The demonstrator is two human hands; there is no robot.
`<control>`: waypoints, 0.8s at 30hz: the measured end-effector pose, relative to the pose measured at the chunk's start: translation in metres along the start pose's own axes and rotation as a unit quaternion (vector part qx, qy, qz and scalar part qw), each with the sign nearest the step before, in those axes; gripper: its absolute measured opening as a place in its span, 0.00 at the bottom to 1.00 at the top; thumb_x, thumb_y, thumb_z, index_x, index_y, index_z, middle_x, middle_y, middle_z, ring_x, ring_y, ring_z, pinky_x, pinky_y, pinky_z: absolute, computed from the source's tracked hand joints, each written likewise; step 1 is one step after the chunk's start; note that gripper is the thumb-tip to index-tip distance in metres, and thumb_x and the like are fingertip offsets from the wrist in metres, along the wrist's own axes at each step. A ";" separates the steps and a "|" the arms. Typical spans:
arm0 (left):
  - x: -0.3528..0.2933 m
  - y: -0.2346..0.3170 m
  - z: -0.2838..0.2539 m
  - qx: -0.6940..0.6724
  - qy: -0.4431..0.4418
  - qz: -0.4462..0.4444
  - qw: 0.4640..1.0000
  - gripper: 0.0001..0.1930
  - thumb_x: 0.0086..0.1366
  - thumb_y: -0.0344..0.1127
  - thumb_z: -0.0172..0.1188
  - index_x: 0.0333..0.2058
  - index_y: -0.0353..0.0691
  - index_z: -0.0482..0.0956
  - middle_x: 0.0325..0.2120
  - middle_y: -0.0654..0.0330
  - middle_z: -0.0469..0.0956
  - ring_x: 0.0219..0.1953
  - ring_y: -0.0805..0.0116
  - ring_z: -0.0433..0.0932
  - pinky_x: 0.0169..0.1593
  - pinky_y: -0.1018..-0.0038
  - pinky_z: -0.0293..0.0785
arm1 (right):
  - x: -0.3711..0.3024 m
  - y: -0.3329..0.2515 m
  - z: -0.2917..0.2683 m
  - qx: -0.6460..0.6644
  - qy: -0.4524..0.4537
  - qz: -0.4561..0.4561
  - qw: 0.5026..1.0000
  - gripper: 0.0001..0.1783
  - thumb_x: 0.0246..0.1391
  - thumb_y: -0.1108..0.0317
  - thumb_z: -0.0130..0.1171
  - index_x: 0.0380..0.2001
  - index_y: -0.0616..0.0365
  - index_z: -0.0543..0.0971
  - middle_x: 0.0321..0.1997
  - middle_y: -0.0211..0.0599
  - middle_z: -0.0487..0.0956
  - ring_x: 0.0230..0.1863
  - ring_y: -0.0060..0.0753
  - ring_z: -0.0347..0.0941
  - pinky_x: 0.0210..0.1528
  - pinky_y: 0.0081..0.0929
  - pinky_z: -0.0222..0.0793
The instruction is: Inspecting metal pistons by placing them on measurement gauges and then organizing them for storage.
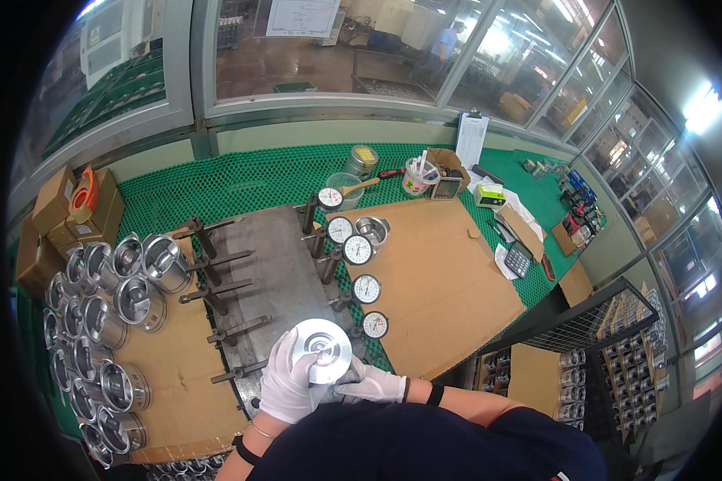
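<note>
A shiny metal piston (322,346), its round crown with circular recesses turned up, is held close to my body over the near end of a grey steel plate (269,240). My left hand (288,383), in a white glove, grips its left side with fingers along the rim. My right hand (375,384), also gloved, closes on its lower right edge; those fingertips are partly hidden. Just beyond stand several dial gauges (367,289) along the plate's right side. Dark metal posts with bars (231,329) line its left side.
Many pistons (104,321) stand on cardboard at the left. Another piston (371,231) is beside the gauges. Cardboard (433,280) covers the right bench. Farther back are a calculator (518,260), a marker tub (419,175) and a clipboard (472,138). Piston racks (626,361) stand at the right.
</note>
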State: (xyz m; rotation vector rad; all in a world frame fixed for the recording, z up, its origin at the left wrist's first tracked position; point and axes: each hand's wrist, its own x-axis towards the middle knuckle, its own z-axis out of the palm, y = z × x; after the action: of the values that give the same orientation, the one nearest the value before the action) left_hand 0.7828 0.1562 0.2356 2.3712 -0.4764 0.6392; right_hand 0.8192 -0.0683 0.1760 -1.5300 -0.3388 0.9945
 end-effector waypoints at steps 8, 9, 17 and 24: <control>0.001 -0.001 0.002 -0.001 -0.001 -0.002 1.000 0.38 0.36 0.34 0.77 0.48 0.48 0.68 0.60 0.39 0.63 0.56 0.37 0.70 0.53 0.55 0.75 | -0.005 -0.018 0.001 -0.009 0.009 0.022 1.000 0.48 0.58 0.66 0.61 0.72 0.52 0.43 0.54 0.39 0.71 0.46 0.25 0.68 0.47 0.25 0.67; 0.001 -0.001 0.002 -0.001 0.003 0.000 1.000 0.37 0.36 0.34 0.77 0.48 0.48 0.68 0.60 0.39 0.63 0.56 0.37 0.70 0.53 0.55 0.75 | -0.007 -0.023 0.001 -0.014 0.012 0.049 0.999 0.46 0.58 0.66 0.62 0.71 0.62 0.48 0.65 0.43 0.67 0.63 0.30 0.64 0.63 0.29 0.63; 0.001 0.002 -0.006 0.007 -0.003 -0.013 1.000 0.37 0.37 0.34 0.76 0.49 0.49 0.69 0.59 0.40 0.64 0.56 0.37 0.70 0.56 0.55 0.73 | -0.007 -0.030 -0.003 -0.010 -0.020 0.096 0.995 0.52 0.58 0.64 0.64 0.73 0.55 0.39 0.57 0.42 0.71 0.51 0.28 0.71 0.51 0.25 0.69; 0.000 0.001 -0.003 -0.029 0.001 -0.014 0.999 0.31 0.43 0.36 0.73 0.49 0.50 0.72 0.59 0.42 0.65 0.57 0.37 0.69 0.55 0.54 0.74 | -0.001 -0.009 -0.001 -0.024 -0.003 -0.019 1.000 0.53 0.56 0.66 0.66 0.72 0.63 0.40 0.69 0.43 0.61 0.69 0.30 0.56 0.69 0.26 0.52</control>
State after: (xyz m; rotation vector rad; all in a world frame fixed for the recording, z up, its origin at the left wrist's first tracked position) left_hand 0.7813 0.1572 0.2380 2.3190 -0.4534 0.6067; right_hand 0.8226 -0.0678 0.1849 -1.5583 -0.3959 0.9676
